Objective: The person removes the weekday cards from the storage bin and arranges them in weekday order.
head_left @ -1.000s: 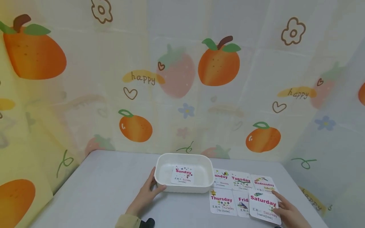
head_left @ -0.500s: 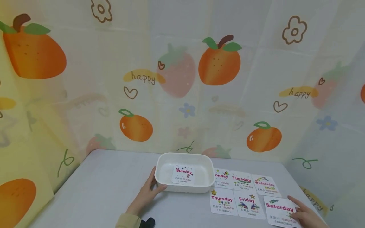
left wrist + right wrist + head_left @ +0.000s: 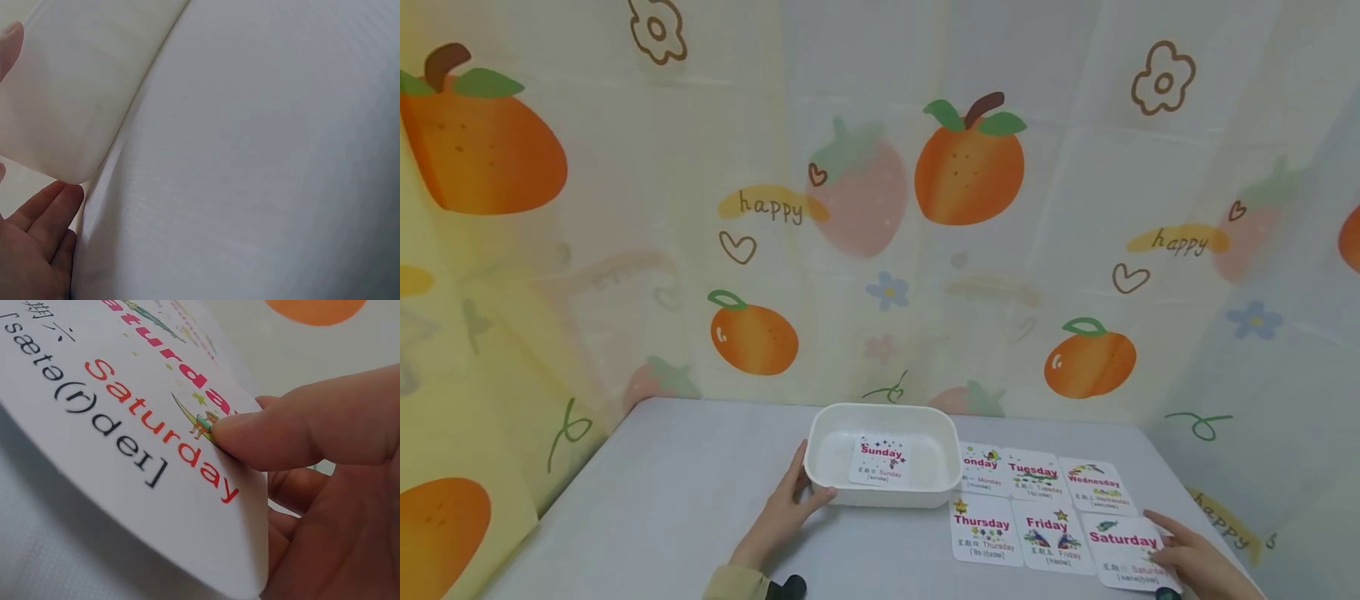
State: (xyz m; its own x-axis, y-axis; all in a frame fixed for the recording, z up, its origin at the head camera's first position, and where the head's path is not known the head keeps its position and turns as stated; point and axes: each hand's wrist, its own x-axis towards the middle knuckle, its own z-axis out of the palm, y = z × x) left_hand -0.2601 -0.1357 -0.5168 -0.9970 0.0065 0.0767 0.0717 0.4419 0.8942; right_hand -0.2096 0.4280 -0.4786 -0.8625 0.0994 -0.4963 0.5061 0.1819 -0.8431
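My left hand (image 3: pixel 784 508) holds a white plastic box (image 3: pixel 895 498) at its near left corner, thumb on the front wall and fingers along the left side. The left wrist view shows fingertips (image 3: pixel 74 192) against the box's wall (image 3: pixel 69 94). Inside the box lies a Sunday card (image 3: pixel 881 461). At the right, my right hand (image 3: pixel 1198 557) pinches the Saturday card (image 3: pixel 1122 552) by its right edge. In the right wrist view the thumb (image 3: pixel 275 437) presses on the card's printed face (image 3: pixel 131 425), which is tilted with its near edge off the cloth.
Right of the box, the Monday (image 3: pixel 983 469), Tuesday (image 3: pixel 1033 475) and Wednesday (image 3: pixel 1097 487) cards form a back row. Thursday (image 3: pixel 985 530) and Friday (image 3: pixel 1049 536) lie in front. The box hides Monday's left edge. A patterned curtain (image 3: pixel 850 333) rises behind the white table (image 3: pixel 700 450).
The Saturday card moved right off the Friday card, uncovering it, then slightly back left to beside it. My left hand and the box stay put.
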